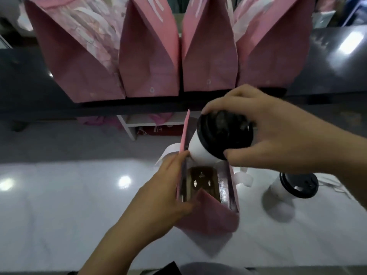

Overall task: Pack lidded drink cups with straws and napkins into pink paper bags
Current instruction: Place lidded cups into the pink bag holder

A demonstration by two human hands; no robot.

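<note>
An open pink paper bag [210, 217] stands on the white counter [59, 215], with a brown cup carrier [202, 181] visible at its bottom. My left hand [164, 197] holds the bag's left wall, thumb over the rim, spreading the mouth. My right hand [274, 133] grips a white cup with a black lid [220, 135] by the lid, tilted over the far end of the bag's mouth. A second white cup with a black lid [294, 185] stands on the counter to the right of the bag.
Several pink paper bags [149, 56] stand in a row on a dark raised ledge [327, 62] behind the counter. A white shelf [143, 124] shows under the ledge. White bag handles [246, 177] hang beside the open bag.
</note>
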